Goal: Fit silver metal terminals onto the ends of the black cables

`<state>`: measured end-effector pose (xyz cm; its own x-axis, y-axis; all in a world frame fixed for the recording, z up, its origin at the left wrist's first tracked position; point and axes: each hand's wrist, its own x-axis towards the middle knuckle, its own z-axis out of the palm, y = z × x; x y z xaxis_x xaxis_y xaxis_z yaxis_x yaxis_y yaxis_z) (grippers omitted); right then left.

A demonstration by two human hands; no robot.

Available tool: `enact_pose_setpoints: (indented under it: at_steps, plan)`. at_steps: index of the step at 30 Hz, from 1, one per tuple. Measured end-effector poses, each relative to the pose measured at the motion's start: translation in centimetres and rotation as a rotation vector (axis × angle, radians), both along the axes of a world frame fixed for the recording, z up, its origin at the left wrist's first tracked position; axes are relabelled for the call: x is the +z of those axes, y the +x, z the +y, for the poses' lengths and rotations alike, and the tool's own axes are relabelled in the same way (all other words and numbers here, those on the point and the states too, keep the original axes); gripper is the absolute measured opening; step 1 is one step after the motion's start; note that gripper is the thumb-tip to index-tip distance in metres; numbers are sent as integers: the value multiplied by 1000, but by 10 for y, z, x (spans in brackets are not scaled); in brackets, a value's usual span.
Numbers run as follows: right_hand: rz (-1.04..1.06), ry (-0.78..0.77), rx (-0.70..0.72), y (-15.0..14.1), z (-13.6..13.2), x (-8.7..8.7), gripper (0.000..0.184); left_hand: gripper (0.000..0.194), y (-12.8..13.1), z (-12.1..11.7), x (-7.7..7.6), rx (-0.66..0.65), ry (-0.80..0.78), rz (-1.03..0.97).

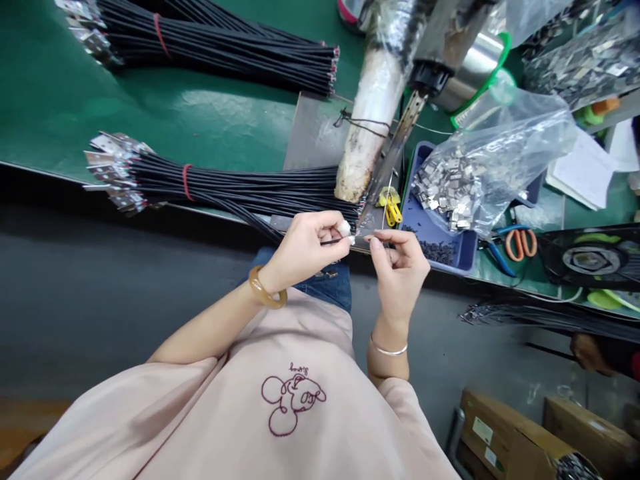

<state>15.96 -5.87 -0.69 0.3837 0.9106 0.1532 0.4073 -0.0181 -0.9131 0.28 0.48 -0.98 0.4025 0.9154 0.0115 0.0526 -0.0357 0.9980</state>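
Note:
A black cable (330, 242) is pinched in my left hand (311, 248), whose fingertips carry white covers. Just to its right, my right hand (401, 263) is closed, thumb against forefinger; a tiny reddish tip shows there, too small to name. A thin pale wire (385, 210) comes down close to these fingers. Behind both hands lies a bundle of black cables (260, 189) with flat metal pieces at the left end and a red band round it. Above it, a white wrapped, scorched rod (367, 127) and a soldering iron (410, 113) slant down toward the hands.
A second cable bundle (225, 50) lies farther back. To the right stand a purple tray (467, 257) with small black pieces, a plastic bag of metal parts (450, 187), a yellow cutter (391, 205), orange scissors (521, 242) and a wire spool (475, 70). Another person's hand (590, 352) shows far right.

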Motion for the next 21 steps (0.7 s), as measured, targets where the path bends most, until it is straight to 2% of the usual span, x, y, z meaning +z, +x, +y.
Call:
enact_pose_setpoints:
  at_steps: [5, 21]
  plan:
    - [-11, -11, 14, -9, 3, -7, 9, 12, 1, -2, 0, -11, -26, -34]
    - [-55, 3, 15, -10, 0, 1, 7, 14, -2, -3, -2, -32, -1, 10]
